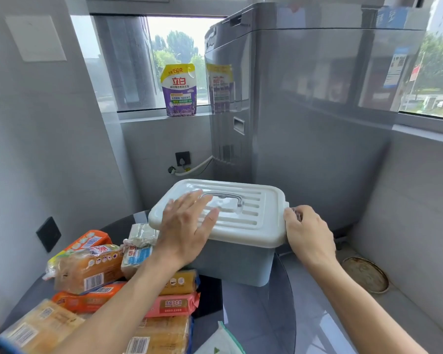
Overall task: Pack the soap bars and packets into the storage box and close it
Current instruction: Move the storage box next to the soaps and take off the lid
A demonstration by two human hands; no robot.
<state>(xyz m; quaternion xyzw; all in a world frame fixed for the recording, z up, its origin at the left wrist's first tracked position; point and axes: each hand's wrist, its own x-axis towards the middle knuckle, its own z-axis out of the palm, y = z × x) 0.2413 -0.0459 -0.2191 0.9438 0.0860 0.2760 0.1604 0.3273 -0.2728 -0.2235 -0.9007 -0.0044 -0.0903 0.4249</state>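
A grey storage box (237, 261) with a white ribbed lid (251, 208) and a grey handle stands on a dark round glass table (274, 302). The lid is on the box. My left hand (187, 228) lies flat on the lid's left part, fingers spread. My right hand (308, 231) grips the latch on the lid's right end. Several wrapped soap bars and packets lie in a pile (97, 284) left of the box: orange ones, a pink one (173, 304), yellow bars in clear wrap, a blue-white one (136, 256).
A grey washing machine (304, 111) stands right behind the box. A purple detergent pouch (179, 90) sits on the window sill. A wall is close on the left. A round floor drain cover (365, 274) lies at the right. A white-green bag corner (220, 341) pokes in at the bottom.
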